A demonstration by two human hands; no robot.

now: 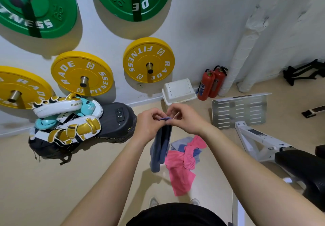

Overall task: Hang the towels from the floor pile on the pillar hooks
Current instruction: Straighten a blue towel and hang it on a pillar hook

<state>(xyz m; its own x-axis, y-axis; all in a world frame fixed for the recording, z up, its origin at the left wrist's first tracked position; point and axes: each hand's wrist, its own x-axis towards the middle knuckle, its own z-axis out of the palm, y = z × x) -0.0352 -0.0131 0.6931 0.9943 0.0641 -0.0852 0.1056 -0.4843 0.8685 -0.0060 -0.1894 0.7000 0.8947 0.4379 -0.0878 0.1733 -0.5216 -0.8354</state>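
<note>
Here, in the head view, one towel is up and being readied for hanging: the left hand [147, 125] and right hand [186, 118] both pinch the top edge of a blue towel [160, 148], which dangles above the floor pile [181, 164] of pink and pale towels. No pillar hook shows, so the next move likely calls for turning to find one.

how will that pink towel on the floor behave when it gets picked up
Probably floppy: the pink towel lies crumpled in folds, and the blue towel pinched by the left hand and right hand hangs limp. Likely light. It may drag along the bluish cloth tangled with it.
</note>
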